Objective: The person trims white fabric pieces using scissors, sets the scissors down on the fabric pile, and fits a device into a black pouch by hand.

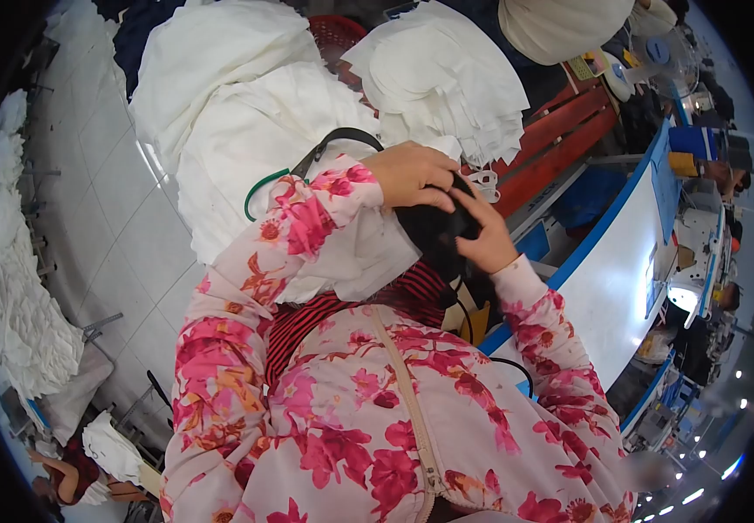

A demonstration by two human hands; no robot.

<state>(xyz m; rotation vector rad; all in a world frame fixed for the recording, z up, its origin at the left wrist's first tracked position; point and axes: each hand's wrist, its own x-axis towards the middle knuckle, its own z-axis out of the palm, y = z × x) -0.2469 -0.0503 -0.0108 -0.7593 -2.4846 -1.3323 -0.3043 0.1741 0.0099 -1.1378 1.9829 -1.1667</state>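
My left hand [410,177] is closed at the upper edge of a black item [434,228], with its fingers bent over it. On the other side, my right hand [488,235] grips the same item between thumb and fingers. The black item looks soft; its exact kind is hard to make out. A black strap [348,134] and a green loop [259,187] lie by my left wrist. White cloth pieces [255,113] are heaped beneath and beyond my left forearm. A second stack of white cloth [438,74] lies just beyond my hands.
A red slatted bench [569,126] and a white table with a blue edge [608,253] stand at the right. A red basket [335,37] is behind the cloth. More white cloth [24,305] lies at the far left. A person [70,475] is at lower left.
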